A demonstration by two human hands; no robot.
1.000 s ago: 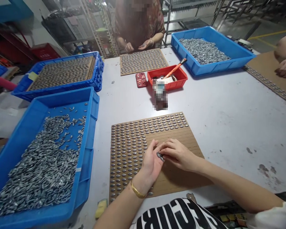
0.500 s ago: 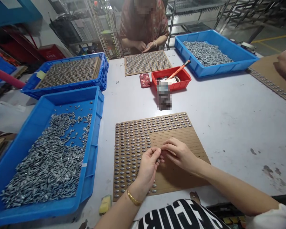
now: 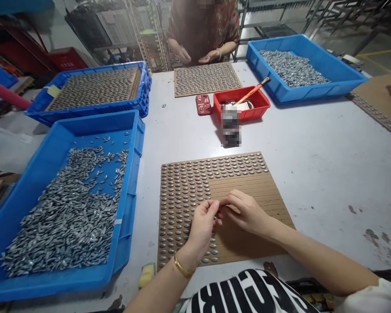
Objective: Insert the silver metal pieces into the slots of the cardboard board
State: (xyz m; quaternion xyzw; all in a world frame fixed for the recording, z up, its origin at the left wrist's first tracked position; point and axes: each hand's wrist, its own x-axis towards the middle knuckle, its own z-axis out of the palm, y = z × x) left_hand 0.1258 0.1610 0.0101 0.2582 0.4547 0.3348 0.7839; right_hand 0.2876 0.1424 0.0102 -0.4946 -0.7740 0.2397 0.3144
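My left hand is curled over a cardboard sheet, thumb and forefinger pinched together. A bit of grey metal shows under its fingers. The fingertips of my right hand are pinched and meet the left thumb tip; whatever lies between them is too small to see. Rows of small, pointed oval grey metal pieces stick along the sheet's left side and far edge. Bare grooved cardboard lies under and beyond my right hand.
To the left stands a blue bin of loose metal pieces, with a blue crate of filled sheets behind. A red tray with an orange-handled tool, a second blue bin and a yellow sponge are around. A co-worker sits opposite.
The view has shifted slightly, so things on the table sit a little further right. My hands stay pinched together in nearly the same place. The co-worker's hands opposite have moved apart.
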